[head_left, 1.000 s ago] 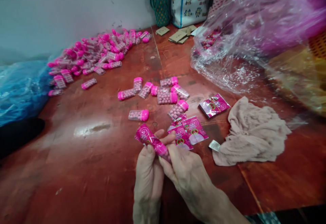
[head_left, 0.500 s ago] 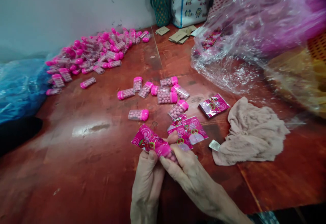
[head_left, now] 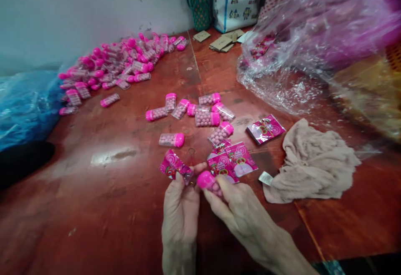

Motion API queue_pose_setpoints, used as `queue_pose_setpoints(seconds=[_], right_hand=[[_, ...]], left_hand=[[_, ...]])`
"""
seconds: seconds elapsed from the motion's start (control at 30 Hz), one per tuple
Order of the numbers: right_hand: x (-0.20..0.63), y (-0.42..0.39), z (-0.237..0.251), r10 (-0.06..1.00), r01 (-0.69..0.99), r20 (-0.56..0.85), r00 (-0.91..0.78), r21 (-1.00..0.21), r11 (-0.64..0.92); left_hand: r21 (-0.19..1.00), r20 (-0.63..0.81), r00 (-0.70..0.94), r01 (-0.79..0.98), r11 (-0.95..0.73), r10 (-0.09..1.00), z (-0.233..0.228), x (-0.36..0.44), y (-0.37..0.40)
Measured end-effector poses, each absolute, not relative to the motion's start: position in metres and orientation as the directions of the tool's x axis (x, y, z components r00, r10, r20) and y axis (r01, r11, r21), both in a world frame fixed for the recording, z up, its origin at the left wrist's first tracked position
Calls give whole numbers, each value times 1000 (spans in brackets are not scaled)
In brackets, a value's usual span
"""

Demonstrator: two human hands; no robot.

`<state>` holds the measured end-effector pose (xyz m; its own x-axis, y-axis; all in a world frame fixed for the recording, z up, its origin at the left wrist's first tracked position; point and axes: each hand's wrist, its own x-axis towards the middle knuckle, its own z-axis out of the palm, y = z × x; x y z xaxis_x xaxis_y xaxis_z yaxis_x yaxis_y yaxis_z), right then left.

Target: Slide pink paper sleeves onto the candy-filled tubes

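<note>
My left hand [head_left: 183, 202] pinches a printed pink plastic sleeve [head_left: 173, 167] between thumb and fingers, the sleeve tilted up to the left. Just beside it, my right hand [head_left: 233, 202] grips a small clear candy bottle [head_left: 210, 183] with a pink cap, cap end toward the left hand; its lower part is hidden by my fingers. Flat pink sleeves [head_left: 241, 160] lie loose behind the right hand. Several capped candy bottles [head_left: 206, 119] filled with pale pink balls lie scattered beyond, and one bottle [head_left: 171, 140] lies apart nearer the left hand.
A big heap of candy bottles [head_left: 115, 64] lies against the wall. To the right are a bundled stack of sleeves [head_left: 266, 129], a crumpled beige cloth [head_left: 313, 166] and a clear plastic bag [head_left: 282, 83]. Cardboard pieces [head_left: 222, 43] and a printed bag [head_left: 238, 3] stand behind. Blue plastic [head_left: 28, 104] sits left.
The bottle and the sleeve were together in both hands; now they are apart. My right hand has drawn the bottle slightly right, while the left keeps the sleeve. The view shifted slightly.
</note>
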<state>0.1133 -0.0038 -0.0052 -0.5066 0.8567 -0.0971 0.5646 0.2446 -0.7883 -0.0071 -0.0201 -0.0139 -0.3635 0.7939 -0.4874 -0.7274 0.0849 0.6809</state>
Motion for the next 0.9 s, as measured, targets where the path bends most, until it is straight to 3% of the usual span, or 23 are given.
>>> queue_pose_setpoints(seconds=[0.17, 0.27, 0.33, 0.5, 0.7, 0.9], right_hand=[[129, 10, -7, 932, 841, -68, -356, -458, 287], [140, 12, -3, 960, 898, 16, -280, -350, 268], [143, 10, 4, 969, 890, 71, -237, -383, 246], [128, 2, 8, 929, 582, 234, -286, -728, 363], [116, 2, -4, 894, 471, 410, -181, -762, 444], [123, 4, -8, 863, 470, 402, -306, -725, 504]], left_hand=[[706, -471, -356, -701, 103, 807, -13, -8, -21], [705, -483, -277, -686, 181, 831, -14, -4, -23], [700, -479, -233, -683, 209, 846, -14, -2, -24], [662, -471, -210, -727, 186, 857, -11, 10, -27], [662, -480, -221, -726, 186, 849, -11, 11, -29], [793, -463, -366, -578, 192, 807, -11, -24, -25]])
